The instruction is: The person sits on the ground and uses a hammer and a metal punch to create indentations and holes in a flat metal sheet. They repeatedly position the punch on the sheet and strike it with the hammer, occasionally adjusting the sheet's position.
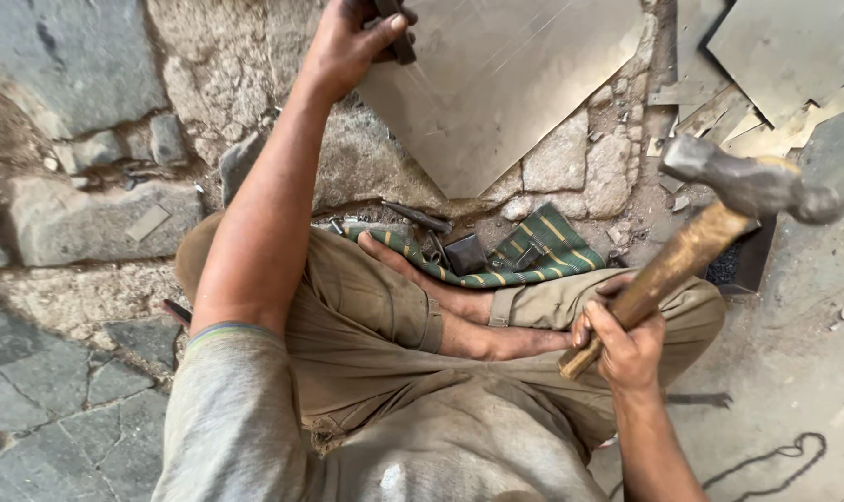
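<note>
I sit cross-legged on stone ground. My left hand (347, 42) reaches forward and grips a small dark metal tool (398, 37) held against a large flat metal sheet (505, 84) lying on the stones. My right hand (622, 344) grips the wooden handle of a hammer (710, 223), raised at the right with its steel head up and clear of the sheet. The top of the dark tool is cut off by the frame edge.
A green striped cloth (543, 256) lies by my foot with a dark metal block (465, 253) and small tools on it. More cut metal sheets (784, 46) and scraps are piled at the top right. A dark cord (775, 460) lies on the ground at the lower right.
</note>
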